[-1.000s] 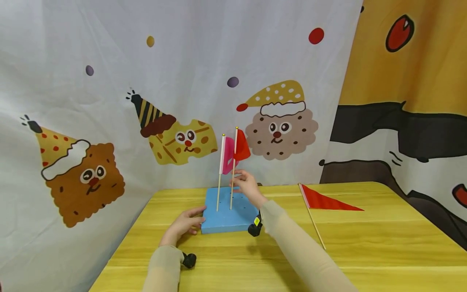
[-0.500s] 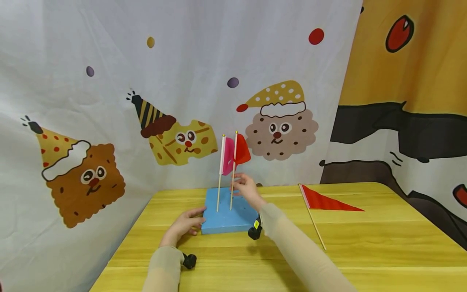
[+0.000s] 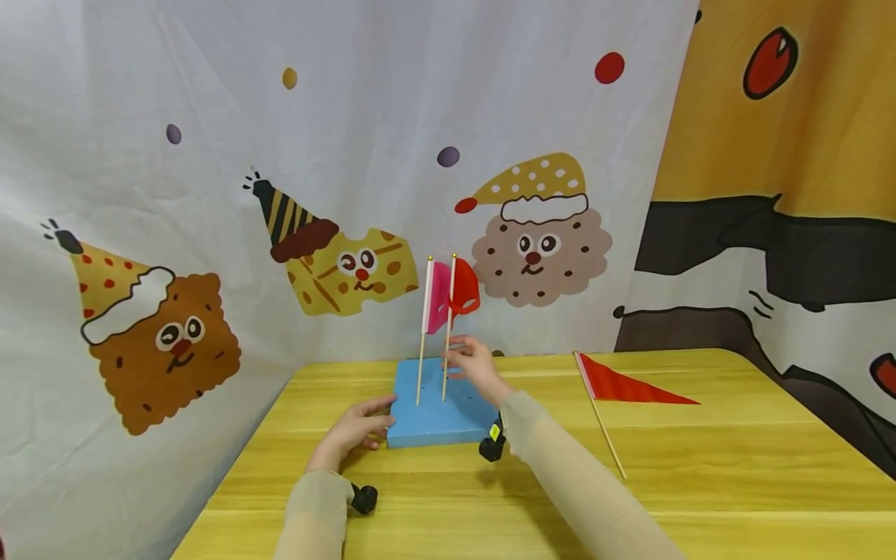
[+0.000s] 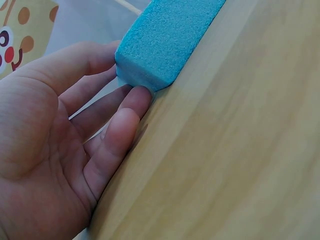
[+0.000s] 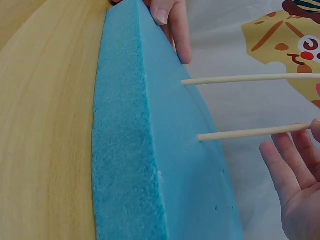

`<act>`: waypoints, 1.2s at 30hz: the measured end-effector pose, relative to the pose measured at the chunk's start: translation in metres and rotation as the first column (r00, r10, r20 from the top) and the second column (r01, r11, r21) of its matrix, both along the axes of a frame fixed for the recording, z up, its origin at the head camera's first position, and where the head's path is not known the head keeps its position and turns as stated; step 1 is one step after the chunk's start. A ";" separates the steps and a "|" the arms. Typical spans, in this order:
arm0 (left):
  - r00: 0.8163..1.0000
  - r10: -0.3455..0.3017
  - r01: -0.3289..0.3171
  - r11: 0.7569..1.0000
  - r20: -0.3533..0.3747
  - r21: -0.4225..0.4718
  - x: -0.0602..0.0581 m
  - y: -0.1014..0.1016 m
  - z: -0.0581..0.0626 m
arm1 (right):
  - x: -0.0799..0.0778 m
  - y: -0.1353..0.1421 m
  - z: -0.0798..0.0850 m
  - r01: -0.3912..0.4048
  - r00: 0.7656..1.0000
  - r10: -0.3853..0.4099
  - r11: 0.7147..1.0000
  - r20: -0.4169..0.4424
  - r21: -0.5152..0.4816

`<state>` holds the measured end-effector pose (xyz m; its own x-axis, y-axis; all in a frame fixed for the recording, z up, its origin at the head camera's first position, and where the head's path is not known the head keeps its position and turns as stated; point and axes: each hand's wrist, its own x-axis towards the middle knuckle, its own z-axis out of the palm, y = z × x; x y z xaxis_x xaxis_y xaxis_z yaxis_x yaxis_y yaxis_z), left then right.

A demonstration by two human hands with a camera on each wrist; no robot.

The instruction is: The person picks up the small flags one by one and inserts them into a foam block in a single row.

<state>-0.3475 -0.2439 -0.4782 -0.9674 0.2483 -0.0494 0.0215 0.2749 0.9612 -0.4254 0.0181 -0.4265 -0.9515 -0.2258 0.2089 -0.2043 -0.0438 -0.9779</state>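
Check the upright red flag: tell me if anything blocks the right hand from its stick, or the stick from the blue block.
Nothing visible does. The right hand pinches the stick of the red flag, whose lower end meets the blue block. The pink flag stands beside it, to the left.

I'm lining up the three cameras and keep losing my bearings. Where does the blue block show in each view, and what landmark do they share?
Head: blue block below centre on the table, left hand at its left side.
Left wrist: blue block at top middle, cut off by the upper edge.
Right wrist: blue block running top to bottom, two sticks in it.
Shared landmark: the printed cheese figure.
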 end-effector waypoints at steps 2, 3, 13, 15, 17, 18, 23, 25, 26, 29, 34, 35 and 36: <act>1.000 -0.002 0.002 1.000 -0.003 0.000 0.000 0.001 0.000 | 0.000 0.003 0.000 0.000 1.000 0.000 1.000 -0.002 0.004; 1.000 -0.003 0.003 1.000 -0.004 0.000 -0.001 0.001 0.000 | 0.001 0.004 -0.001 -0.002 1.000 0.002 1.000 0.001 -0.001; 1.000 -0.021 0.021 1.000 -0.007 -0.007 -0.003 0.002 -0.001 | 0.001 0.048 0.002 0.023 1.000 -0.023 1.000 -0.013 0.000; 1.000 -0.022 0.022 1.000 -0.010 -0.016 -0.003 0.001 -0.001 | 0.002 0.061 0.003 0.038 0.999 -0.038 0.999 -0.008 0.011; 1.000 -0.021 0.021 1.000 -0.013 -0.020 -0.003 0.001 -0.001 | 0.003 0.077 0.003 0.047 0.999 -0.047 0.999 0.001 0.022; 1.000 -0.021 0.021 1.000 -0.011 -0.020 -0.003 0.000 -0.001 | 0.004 0.084 0.003 0.052 0.999 -0.052 0.998 0.004 0.025; 1.000 -0.018 0.017 1.000 -0.011 -0.017 -0.003 0.000 -0.001 | 0.012 0.127 0.002 0.074 0.997 -0.075 0.994 0.015 0.077; 1.000 -0.016 0.016 1.000 -0.013 -0.019 -0.002 0.000 -0.001 | 0.018 0.145 0.000 0.084 0.996 -0.087 0.992 0.024 0.097; 1.000 -0.015 0.015 1.000 -0.013 -0.019 -0.001 0.000 -0.001 | 0.021 0.153 -0.001 0.092 0.995 -0.096 0.990 0.029 0.105; 1.000 -0.014 0.014 1.000 -0.014 -0.018 0.000 0.001 0.000 | 0.029 0.181 -0.006 0.098 0.994 -0.104 0.985 0.034 0.141; 1.000 -0.011 0.010 1.000 -0.020 -0.016 0.001 0.001 -0.001 | 0.036 0.219 -0.012 0.132 0.989 -0.140 0.976 0.039 0.174; 1.000 -0.010 0.009 1.000 -0.022 -0.017 0.001 0.001 -0.001 | 0.037 0.225 -0.012 0.142 0.987 -0.152 0.974 0.042 0.177; 1.000 -0.009 0.009 1.000 -0.023 -0.018 0.000 0.000 -0.002 | 0.039 0.230 -0.013 0.151 0.985 -0.162 0.972 0.050 0.177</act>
